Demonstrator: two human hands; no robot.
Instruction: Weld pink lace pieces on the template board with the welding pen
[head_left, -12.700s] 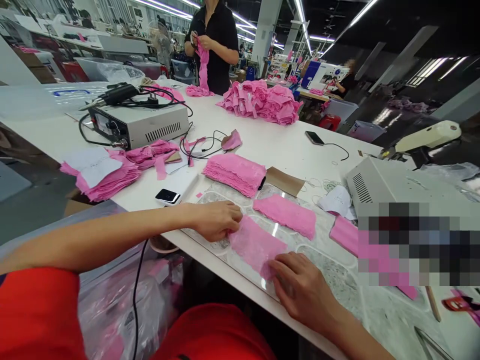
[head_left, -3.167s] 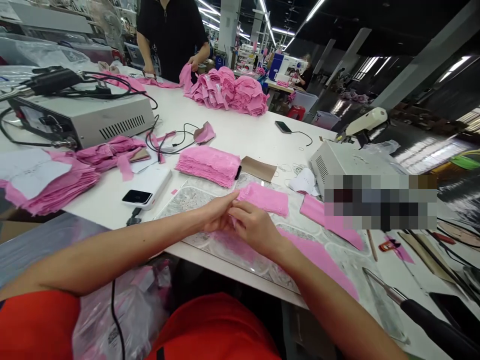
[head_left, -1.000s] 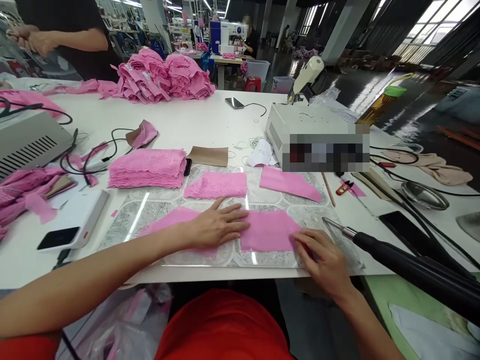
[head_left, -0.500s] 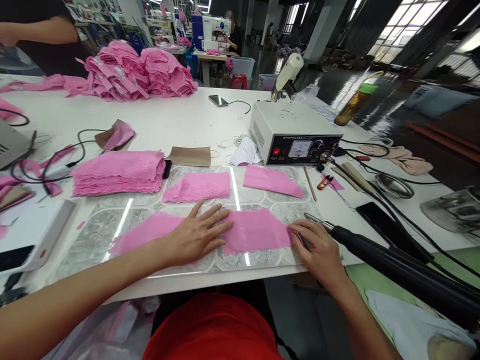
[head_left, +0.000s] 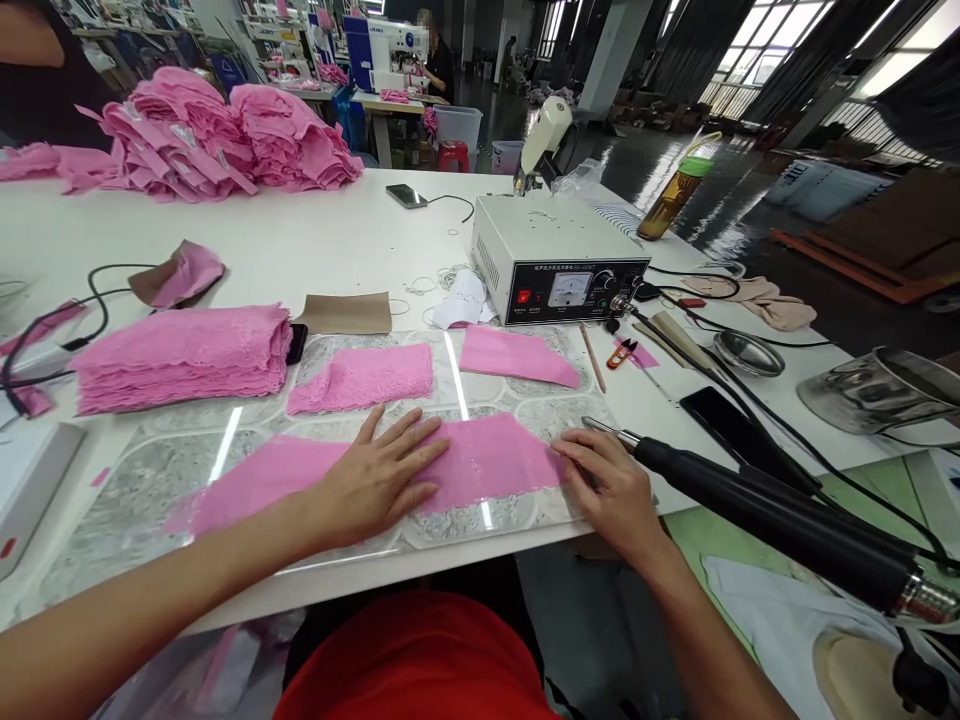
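Observation:
My left hand (head_left: pixel 386 475) lies flat with spread fingers on a long pink fabric piece (head_left: pixel 487 460), which rests on a clear patterned mat (head_left: pixel 142 500). At the right end of that fabric, my right hand (head_left: pixel 600 480) has its thumb and fingers pinched together at the edge; what is between them is too small to make out. A black-handled tool (head_left: pixel 750 510) with a metal tip lies just beside the right hand. Farther up the mat are a lacy pink piece (head_left: pixel 367 375) and a smooth pink piece (head_left: pixel 517 355).
A stack of pink fabric (head_left: pixel 184 355) sits left, a brown card (head_left: pixel 345 312) beyond it. A control box (head_left: pixel 562 260) stands behind the mat. Orange snips (head_left: pixel 621 353), a phone (head_left: pixel 720 425), cables and a glass jar (head_left: pixel 877 390) are right. Pink heaps (head_left: pixel 180 130) lie at the back.
The view has shifted, so the table's contents appear farther left. Both hands stay on the same fabric, with little change in their pose.

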